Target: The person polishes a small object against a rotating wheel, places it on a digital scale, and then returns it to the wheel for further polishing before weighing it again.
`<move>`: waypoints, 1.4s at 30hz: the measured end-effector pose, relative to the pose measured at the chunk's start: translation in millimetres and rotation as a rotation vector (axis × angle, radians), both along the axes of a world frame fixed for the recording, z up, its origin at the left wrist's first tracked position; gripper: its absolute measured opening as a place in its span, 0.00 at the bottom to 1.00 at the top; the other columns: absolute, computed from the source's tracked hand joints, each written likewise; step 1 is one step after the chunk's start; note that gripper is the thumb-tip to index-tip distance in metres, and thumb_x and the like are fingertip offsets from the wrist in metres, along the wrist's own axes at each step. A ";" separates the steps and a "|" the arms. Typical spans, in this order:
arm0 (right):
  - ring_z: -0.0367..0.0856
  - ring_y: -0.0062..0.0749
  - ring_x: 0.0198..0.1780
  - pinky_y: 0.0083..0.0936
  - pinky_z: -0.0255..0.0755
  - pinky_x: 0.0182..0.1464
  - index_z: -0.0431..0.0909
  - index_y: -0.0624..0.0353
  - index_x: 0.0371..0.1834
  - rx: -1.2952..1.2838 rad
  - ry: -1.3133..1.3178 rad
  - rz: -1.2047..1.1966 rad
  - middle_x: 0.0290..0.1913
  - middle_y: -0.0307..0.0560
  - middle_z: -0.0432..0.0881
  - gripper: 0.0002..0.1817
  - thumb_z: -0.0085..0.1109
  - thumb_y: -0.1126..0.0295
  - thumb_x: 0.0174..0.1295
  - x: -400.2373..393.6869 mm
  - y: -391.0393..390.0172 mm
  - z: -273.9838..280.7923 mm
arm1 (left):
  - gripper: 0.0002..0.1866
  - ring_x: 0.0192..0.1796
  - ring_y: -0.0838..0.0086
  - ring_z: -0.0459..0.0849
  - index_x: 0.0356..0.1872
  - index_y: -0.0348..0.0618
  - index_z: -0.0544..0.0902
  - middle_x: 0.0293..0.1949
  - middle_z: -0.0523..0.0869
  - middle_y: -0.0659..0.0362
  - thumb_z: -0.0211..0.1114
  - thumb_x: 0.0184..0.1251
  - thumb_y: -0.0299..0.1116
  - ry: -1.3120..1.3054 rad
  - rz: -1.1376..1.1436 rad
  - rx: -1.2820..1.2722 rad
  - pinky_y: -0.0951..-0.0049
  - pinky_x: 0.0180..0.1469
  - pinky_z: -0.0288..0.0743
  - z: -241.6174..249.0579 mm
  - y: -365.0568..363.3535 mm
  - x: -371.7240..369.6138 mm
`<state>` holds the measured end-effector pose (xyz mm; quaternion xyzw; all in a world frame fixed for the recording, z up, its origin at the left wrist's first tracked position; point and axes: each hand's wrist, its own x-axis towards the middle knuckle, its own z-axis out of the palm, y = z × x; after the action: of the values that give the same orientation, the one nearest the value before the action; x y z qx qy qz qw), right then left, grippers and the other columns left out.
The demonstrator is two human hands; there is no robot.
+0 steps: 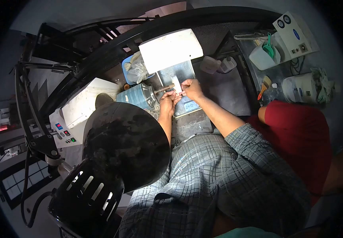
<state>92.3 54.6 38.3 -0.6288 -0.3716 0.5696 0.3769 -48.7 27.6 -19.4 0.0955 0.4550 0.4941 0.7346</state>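
Both my hands meet near the middle, at the end of a thin shaft [164, 89] that sticks out of a blue-grey motor [135, 96]. A small white piece [176, 84] stands upright by the shaft's tip. My right hand [191, 89] has its fingers pinched at the right side of this piece. Just below the tip, my left hand [169, 103] is closed with its fingertips pressed together near the same piece; what exactly it grips is too small to tell. Under the hands lies a metal plate with a small display [191, 105].
A black lamp [126, 146] fills the lower left. Behind the hands is a white cover [171, 49], beside a blue basin [126, 63] of bags. At right are a scoop container [263, 57], a brush [264, 86], a bucket [302, 89] and a person in red [296, 131].
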 end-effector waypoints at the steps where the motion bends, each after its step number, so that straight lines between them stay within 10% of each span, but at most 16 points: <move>1: 0.81 0.25 0.27 0.21 0.78 0.27 0.77 0.69 0.33 -0.004 0.007 0.004 0.28 0.46 0.81 0.02 0.56 0.81 0.59 0.5 -1.2 1.4 | 0.02 0.35 0.63 0.85 0.36 0.34 0.75 0.35 0.83 0.46 0.54 0.65 0.21 0.010 0.003 0.043 0.67 0.37 0.84 2.8 -1.1 0.4; 42: 0.83 0.26 0.29 0.22 0.74 0.33 0.81 0.63 0.31 0.208 -0.345 0.093 0.28 0.46 0.84 0.03 0.60 0.75 0.55 13.7 -12.7 31.5 | 0.04 0.39 0.60 0.85 0.37 0.29 0.74 0.37 0.82 0.44 0.52 0.66 0.20 -0.094 0.071 -0.030 0.63 0.44 0.83 41.4 -21.6 34.0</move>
<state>106.0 41.9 69.8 -0.6569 -0.5160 0.4287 0.3440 -14.7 6.0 21.9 0.0450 0.4306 0.5171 0.7384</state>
